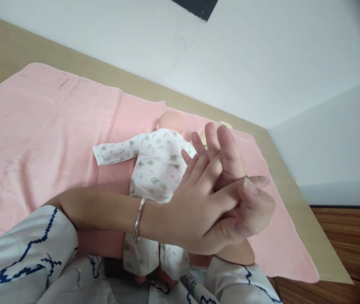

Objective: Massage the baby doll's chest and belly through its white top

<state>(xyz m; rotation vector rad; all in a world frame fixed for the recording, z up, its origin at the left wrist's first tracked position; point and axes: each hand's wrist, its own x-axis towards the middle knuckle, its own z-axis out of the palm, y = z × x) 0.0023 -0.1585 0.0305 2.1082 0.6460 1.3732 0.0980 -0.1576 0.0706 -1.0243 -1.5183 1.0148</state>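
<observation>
My left hand (192, 211), with a silver bangle (139, 219) at its wrist, reaches across in front of my right hand (258, 209). The two hands press together, their fingers overlapping and partly interlaced. My left hand is closed against the right one. Several fingers of my right hand seem stretched out, though the overlap hides which fingertips belong to which hand. Behind them a baby doll (171, 121) lies on its back, its head at the far end. It wears a white printed top (156, 166) and matching trousers (142, 255). My hands and forearm hide part of the doll.
A pink cloth (56, 139) lies under the doll on a light wooden table (72, 52). A white wall (246, 63) runs along the table's far side. Past the right edge shows a brown wooden floor (350, 240). A small pale item (226, 124) sits behind my fingers.
</observation>
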